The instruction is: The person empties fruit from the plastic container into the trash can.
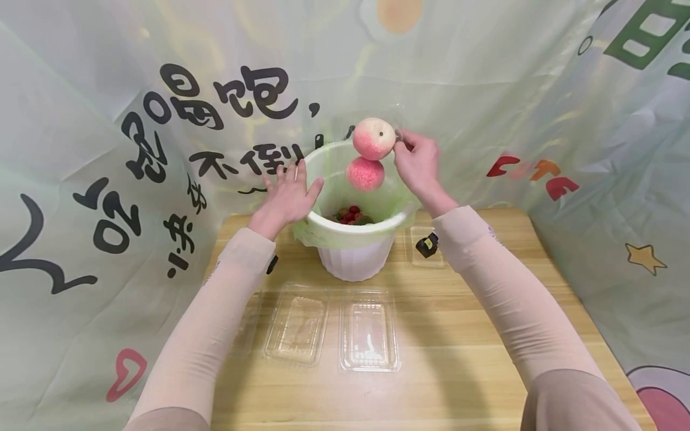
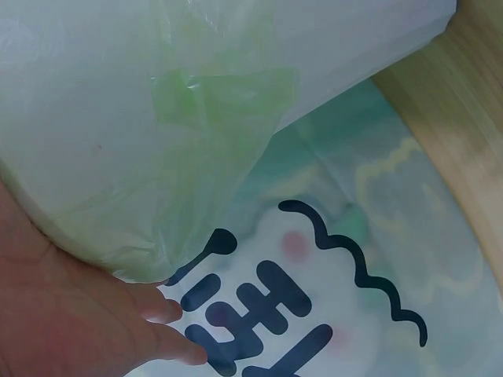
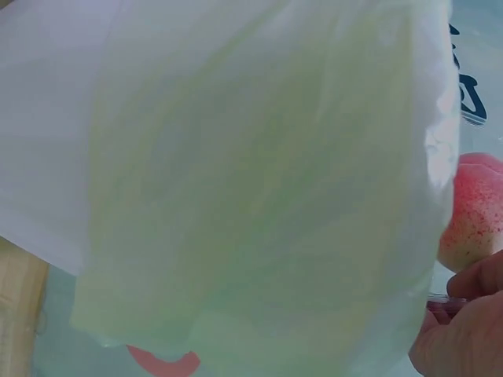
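Observation:
A white bin (image 1: 356,254) lined with a pale green plastic bag (image 1: 323,230) stands on the table, with small red fruits (image 1: 353,214) at its bottom. Over its opening is a white-and-pink peach (image 1: 374,139), and a pinker peach (image 1: 365,173) is just below it. My right hand (image 1: 419,160) is beside the upper peach and pinches the edge of a clear plastic box (image 3: 446,305), most of which barely shows. On the bin's left rim, my left hand (image 1: 288,194) rests with its fingers spread; in the left wrist view its fingertips pass the bag's edge.
Clear plastic boxes lie on the wooden table (image 1: 447,359): one box (image 1: 369,329) in front of the bin, another box (image 1: 296,326) left of it, and a third (image 1: 245,326) partly under my left sleeve. Printed cloth walls (image 1: 474,108) enclose the back and sides.

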Action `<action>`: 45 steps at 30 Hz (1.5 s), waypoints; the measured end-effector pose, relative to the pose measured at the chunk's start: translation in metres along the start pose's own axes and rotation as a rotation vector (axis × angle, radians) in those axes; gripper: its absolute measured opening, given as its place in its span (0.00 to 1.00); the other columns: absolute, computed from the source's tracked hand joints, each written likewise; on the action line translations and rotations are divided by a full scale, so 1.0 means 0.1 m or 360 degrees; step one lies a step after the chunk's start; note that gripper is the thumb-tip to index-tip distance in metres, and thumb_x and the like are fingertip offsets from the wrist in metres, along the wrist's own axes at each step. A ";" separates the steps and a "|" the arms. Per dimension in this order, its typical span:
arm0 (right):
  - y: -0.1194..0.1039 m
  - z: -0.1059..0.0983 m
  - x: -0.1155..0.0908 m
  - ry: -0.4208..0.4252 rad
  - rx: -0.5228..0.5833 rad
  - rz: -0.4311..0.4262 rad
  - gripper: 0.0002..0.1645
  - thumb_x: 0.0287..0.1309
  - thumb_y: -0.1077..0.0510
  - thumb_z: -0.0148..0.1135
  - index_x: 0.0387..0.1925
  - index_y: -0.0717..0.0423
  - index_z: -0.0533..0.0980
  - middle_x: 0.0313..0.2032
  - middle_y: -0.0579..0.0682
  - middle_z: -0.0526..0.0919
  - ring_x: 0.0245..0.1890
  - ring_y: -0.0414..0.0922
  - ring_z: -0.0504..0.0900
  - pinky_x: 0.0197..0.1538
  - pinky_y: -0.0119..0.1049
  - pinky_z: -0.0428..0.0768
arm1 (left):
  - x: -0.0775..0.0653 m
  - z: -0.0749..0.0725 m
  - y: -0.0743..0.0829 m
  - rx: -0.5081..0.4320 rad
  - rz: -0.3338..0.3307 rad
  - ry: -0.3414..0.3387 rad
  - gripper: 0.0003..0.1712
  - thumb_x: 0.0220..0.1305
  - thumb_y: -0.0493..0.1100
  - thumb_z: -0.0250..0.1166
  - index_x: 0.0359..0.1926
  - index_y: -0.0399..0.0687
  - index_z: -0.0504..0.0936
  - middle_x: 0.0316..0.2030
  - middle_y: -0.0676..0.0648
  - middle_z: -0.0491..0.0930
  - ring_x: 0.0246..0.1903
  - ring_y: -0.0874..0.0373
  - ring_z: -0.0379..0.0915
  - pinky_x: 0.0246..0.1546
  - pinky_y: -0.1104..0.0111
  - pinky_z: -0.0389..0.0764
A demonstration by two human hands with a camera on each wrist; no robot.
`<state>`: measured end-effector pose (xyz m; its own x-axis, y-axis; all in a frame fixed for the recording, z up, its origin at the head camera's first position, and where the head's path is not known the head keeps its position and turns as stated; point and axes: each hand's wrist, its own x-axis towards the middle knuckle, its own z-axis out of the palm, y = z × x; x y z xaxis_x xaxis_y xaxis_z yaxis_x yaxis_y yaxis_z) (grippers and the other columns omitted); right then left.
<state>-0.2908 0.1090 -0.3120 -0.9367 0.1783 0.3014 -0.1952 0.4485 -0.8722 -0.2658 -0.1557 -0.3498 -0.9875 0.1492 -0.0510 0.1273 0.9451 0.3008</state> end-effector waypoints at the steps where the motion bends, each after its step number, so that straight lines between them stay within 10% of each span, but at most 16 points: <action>1: 0.00 0.00 0.00 0.0011 0.0005 -0.0009 0.23 0.69 0.60 0.54 0.58 0.50 0.86 0.38 0.51 0.91 0.28 0.32 0.78 0.32 0.25 0.71 | 0.00 0.00 0.00 0.0003 0.0001 0.0003 0.50 0.80 0.70 0.29 0.85 0.41 0.34 0.84 0.33 0.34 0.83 0.29 0.27 0.77 0.30 0.26; 9: 0.01 0.02 0.00 0.0027 -0.0021 -0.0059 0.24 0.69 0.62 0.54 0.64 0.57 0.81 0.61 0.56 0.86 0.55 0.45 0.84 0.50 0.27 0.75 | 0.01 0.01 -0.01 0.0004 0.0004 0.0009 0.50 0.80 0.71 0.28 0.85 0.41 0.34 0.84 0.33 0.33 0.83 0.29 0.28 0.77 0.30 0.26; 24: -0.01 0.01 -0.02 0.0080 0.0034 -0.0077 0.25 0.74 0.59 0.53 0.68 0.55 0.78 0.61 0.57 0.85 0.57 0.46 0.82 0.54 0.31 0.77 | 0.00 0.01 0.00 -0.0033 0.0012 0.0030 0.49 0.81 0.69 0.32 0.85 0.40 0.36 0.84 0.32 0.36 0.83 0.29 0.29 0.77 0.29 0.28; 33: -0.08 -0.08 0.04 0.0213 0.0265 -0.0092 0.23 0.70 0.62 0.53 0.61 0.59 0.84 0.55 0.62 0.88 0.31 0.29 0.81 0.42 0.21 0.79 | 0.00 0.01 0.00 -0.0029 0.0013 0.0020 0.49 0.80 0.70 0.29 0.85 0.41 0.36 0.84 0.32 0.35 0.83 0.28 0.28 0.77 0.29 0.27; 45: -0.09 -0.15 0.03 0.0132 0.0385 0.0047 0.26 0.71 0.62 0.49 0.64 0.59 0.82 0.61 0.58 0.85 0.48 0.38 0.86 0.47 0.26 0.87 | -0.03 0.00 0.01 -0.0019 0.0023 0.0021 0.49 0.80 0.69 0.29 0.85 0.41 0.37 0.84 0.32 0.34 0.83 0.28 0.29 0.77 0.29 0.27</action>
<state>-0.2871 0.1189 -0.2971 -0.9179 0.2640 0.2961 -0.2412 0.2213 -0.9449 -0.2628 -0.1547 -0.3492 -0.9867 0.1589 -0.0338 0.1406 0.9394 0.3126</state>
